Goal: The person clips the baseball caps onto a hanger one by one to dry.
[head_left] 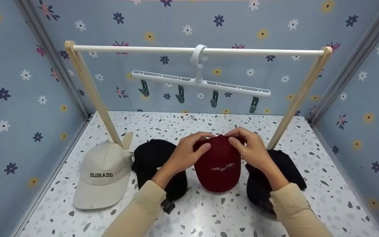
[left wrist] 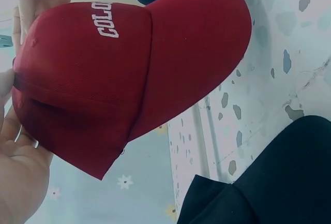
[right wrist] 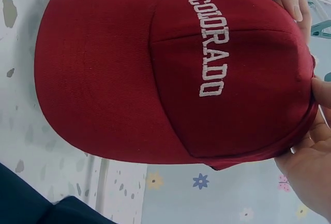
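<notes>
Both hands hold a dark red baseball cap (head_left: 218, 164) with white COLORADO lettering, its brim pointing down toward me. In the head view the left hand (head_left: 188, 149) grips the upper left of the crown, thumb in front. On the upper right, the right hand (head_left: 249, 147) pinches the crown, its thumb also in front and the other fingers behind. Both wrist views show the red cap (left wrist: 93, 63) between the two hands, with fingertips partly hidden behind the fabric. Above it, a white hanger (head_left: 198, 82) with several dark green clips (head_left: 214, 99) hangs from a rod.
A wooden rack (head_left: 92, 89) carries the white rod (head_left: 137, 49). On the speckled table (head_left: 209, 217) lie a beige cap (head_left: 104, 174) at left, a black cap (head_left: 156, 154) beside the left forearm, and another dark cap (head_left: 286, 168) under the right forearm. Flowered walls enclose three sides.
</notes>
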Available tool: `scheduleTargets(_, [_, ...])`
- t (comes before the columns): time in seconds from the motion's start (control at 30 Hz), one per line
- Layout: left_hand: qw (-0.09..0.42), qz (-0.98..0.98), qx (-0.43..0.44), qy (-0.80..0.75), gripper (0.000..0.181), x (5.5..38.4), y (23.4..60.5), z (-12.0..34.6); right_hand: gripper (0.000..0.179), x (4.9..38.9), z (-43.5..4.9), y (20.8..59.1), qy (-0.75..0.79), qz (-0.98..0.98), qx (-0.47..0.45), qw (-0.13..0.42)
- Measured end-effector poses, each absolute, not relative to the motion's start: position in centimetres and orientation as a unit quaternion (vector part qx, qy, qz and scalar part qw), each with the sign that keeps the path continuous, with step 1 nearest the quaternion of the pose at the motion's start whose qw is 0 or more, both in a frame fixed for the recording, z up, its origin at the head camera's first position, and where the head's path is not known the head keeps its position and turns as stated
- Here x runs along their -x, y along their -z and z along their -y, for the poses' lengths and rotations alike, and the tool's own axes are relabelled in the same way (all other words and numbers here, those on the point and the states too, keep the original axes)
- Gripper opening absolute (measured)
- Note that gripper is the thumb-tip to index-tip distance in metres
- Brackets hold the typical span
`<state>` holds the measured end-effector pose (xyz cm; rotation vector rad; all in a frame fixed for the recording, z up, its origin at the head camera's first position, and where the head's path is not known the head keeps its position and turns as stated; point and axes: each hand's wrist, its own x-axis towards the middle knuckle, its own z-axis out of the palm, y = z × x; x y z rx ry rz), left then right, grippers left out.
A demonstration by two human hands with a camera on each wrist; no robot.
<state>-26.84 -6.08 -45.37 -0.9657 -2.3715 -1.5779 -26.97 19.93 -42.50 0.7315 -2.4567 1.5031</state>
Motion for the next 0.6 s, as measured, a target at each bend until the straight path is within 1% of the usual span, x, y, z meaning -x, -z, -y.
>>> scheduleTargets(0.2, [0.061,0.794,0.32,0.514,0.027,26.7,44.6,5.5,0.015,26.6,-20.8,42.0,-0.485,0.836,-0.242,0.082])
scheduleTargets(0.6, [0.074,0.797,0.331,0.5,0.024,27.1,43.3,4.4,0.014,26.3,-21.9,41.0,-0.461,0.845,-0.255,0.091])
